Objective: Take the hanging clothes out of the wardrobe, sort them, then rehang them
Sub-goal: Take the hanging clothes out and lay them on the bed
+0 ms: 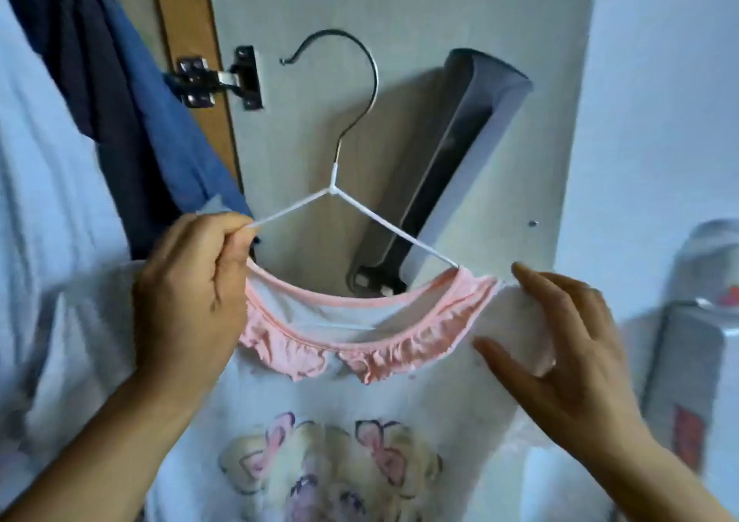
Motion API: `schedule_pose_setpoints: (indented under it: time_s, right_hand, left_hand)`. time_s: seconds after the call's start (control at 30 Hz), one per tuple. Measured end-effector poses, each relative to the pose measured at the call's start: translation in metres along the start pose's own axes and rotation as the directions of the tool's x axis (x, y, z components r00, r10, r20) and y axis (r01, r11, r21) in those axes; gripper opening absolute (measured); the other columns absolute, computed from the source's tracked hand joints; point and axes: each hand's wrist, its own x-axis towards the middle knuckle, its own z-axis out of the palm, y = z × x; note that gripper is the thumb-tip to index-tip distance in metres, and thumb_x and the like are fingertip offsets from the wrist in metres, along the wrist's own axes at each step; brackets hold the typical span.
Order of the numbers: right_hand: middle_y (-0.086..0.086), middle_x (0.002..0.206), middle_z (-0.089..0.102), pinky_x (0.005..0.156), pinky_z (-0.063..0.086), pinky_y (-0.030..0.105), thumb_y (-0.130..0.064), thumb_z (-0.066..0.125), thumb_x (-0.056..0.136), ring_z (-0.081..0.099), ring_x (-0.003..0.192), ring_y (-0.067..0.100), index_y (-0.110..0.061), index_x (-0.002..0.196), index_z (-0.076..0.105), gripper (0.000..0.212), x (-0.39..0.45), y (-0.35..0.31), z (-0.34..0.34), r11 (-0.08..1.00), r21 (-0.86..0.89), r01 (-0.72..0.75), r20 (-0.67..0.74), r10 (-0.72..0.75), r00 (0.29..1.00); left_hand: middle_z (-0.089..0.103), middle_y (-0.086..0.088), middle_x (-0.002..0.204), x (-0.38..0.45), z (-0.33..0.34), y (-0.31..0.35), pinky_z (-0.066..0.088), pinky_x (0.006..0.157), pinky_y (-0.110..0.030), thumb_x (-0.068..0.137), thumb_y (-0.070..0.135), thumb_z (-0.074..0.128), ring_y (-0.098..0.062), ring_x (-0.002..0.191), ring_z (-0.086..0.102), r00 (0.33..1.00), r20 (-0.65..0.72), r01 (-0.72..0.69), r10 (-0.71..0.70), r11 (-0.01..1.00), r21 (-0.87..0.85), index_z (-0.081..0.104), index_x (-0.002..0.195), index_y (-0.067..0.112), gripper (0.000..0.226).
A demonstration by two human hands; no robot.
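Two hands (188, 301) (560, 345) hold hanger (332, 189), shirt (320, 421) unlabelled.

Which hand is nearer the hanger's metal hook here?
Left. The left hand pinches the hanger's white arm just below and left of the hook. The right hand is lower, on the shirt's right shoulder.
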Motion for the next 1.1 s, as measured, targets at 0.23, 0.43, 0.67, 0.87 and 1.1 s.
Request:
schedule_pose_setpoints:
  time_s: [0.23,0.43,0.67,0.87,1.1]
  right_hand:
    - [-0.005,0.114,0.047,0.098,0.022,0.03,-0.048,0.058,0.069,0.045,0.103,0.02,-0.019,0.133,0.042,0.072,-0.083,0.073,-0.085,0.958,-0.256,-0.126,0.127,0.163,0.978]
    - [-0.007,0.116,0.054,0.109,0.02,0.046,-0.041,0.055,0.072,0.047,0.114,0.014,-0.022,0.134,0.04,0.067,-0.118,0.102,-0.163,0.909,-0.336,-0.248,0.084,0.291,0.953]
    - [0.005,0.073,0.063,0.052,0.049,0.038,-0.029,0.05,0.093,0.058,0.059,0.024,-0.023,0.122,0.062,0.031,-0.116,0.158,-0.237,0.839,-0.432,-0.329,-0.184,0.275,0.944]
    - [-0.004,0.079,0.072,0.063,0.051,0.03,-0.037,0.053,0.086,0.065,0.068,0.016,-0.019,0.096,0.073,0.029,-0.105,0.208,-0.304,0.594,-0.577,-0.561,-0.445,0.347,0.825]
    - [-0.001,0.077,0.064,0.064,0.046,0.029,-0.019,0.057,0.092,0.061,0.07,0.02,-0.009,0.097,0.07,0.017,-0.094,0.232,-0.414,0.341,-0.676,-0.654,-0.6,0.261,0.756]
  left_hand:
    - [0.064,-0.016,0.084,-0.078,0.088,0.115,0.04,0.074,-0.033,0.095,0.018,0.044,-0.028,0.079,0.056,0.987,0.161,0.036,0.011,0.959,-0.282,0.067,0.093,-0.001,0.029]
    - [0.059,-0.003,0.079,-0.109,0.15,0.219,0.036,0.071,-0.017,0.095,0.021,0.045,-0.015,0.075,0.052,0.966,0.249,0.08,0.063,0.848,-0.525,0.067,0.092,0.001,0.029]
    - [0.065,-0.008,0.083,-0.103,0.232,0.321,0.046,0.071,-0.027,0.095,0.026,0.044,-0.022,0.075,0.059,0.933,0.266,0.04,0.243,0.664,-0.747,0.068,0.096,0.003,0.034]
    - [0.05,-0.014,0.135,-0.116,0.321,0.382,0.036,0.103,-0.049,0.089,0.048,0.045,-0.033,0.126,0.045,0.853,0.3,-0.027,0.427,0.61,-0.792,0.049,0.134,0.01,0.06]
    - [0.013,-0.003,0.158,-0.156,0.393,0.457,0.02,0.116,-0.042,0.074,0.062,0.055,-0.018,0.145,0.014,0.54,0.643,0.367,0.543,0.536,-0.76,0.009,0.15,0.021,0.098]
